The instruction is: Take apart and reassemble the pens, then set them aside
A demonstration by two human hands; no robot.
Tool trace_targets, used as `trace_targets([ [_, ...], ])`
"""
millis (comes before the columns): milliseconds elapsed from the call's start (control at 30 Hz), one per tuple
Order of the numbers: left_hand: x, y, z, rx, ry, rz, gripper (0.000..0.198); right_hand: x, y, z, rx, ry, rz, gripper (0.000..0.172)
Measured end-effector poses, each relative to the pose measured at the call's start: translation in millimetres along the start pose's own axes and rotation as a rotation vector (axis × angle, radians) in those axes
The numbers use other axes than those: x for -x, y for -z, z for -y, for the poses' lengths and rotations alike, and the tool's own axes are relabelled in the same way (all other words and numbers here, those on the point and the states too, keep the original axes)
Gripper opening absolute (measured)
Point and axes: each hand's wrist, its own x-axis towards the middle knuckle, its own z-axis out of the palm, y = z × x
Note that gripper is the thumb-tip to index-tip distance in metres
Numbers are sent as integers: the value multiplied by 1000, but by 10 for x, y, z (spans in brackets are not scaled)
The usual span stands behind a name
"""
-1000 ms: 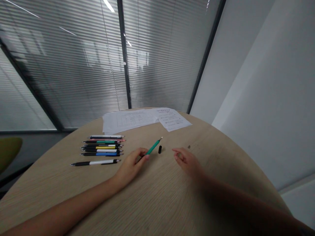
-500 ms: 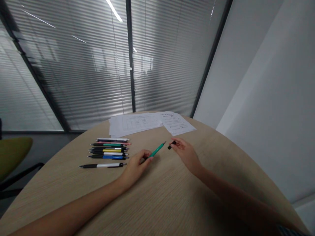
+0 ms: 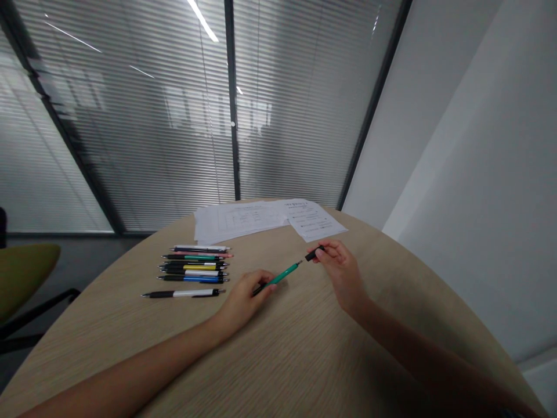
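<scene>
Here we are, right at the near edge of the round pale-wood worktop [image 3: 278,354], with two bare forearms reaching in from the bottom of the view! The left hand [image 3: 248,296] is curled closed around the lower end of a slim green pen [image 3: 282,276], and that pen points up and to the right, metal tip leading. Over on the other side, the right hand [image 3: 339,270] pinches a short black pen piece [image 3: 314,253] between thumb and fingers; cap or barrel section, can't call it from here. The hands are apart but close, each holding its own piece, and the green tip sits just beside that black piece with only a sliver of gap between them.

Moving out to the left of the action, a neat stack of pens [image 3: 195,267] lies side by side, showing green, pink, yellow, white and blue barrels. Just nearer us, a single black-and-white pen [image 3: 183,294] lies on its own below the stack. Further up the worktop, printed paper sheets [image 3: 256,217] overlap near the far edge. Beyond that, slatted blinds [image 3: 130,145] fill the glass partition, an olive chair [image 3: 21,273] sits off to the left, and a pale wall [image 3: 456,174] closes off the right.
</scene>
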Motion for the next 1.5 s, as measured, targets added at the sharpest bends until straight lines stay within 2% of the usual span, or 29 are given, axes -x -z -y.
trace_targets([
  [400, 19, -11, 7, -44, -41, 1, 14, 77, 17, -58, 77, 42, 19, 13],
  [633, 34, -5, 2, -71, -101, 8, 12, 125, -35, -85, 62, -14, 80, 14],
  [1000, 49, 2, -8, -106, -134, -3, 9, 143, -48, -133, 24, -160, -6, 19],
  [1267, 53, -5, 3, -121, -178, -1, 8, 150, -32, -124, 70, -182, 55, 24],
  [1500, 74, 0, -9, -177, -293, 6, 10, 253, -74, -214, 119, -201, 144, 24],
])
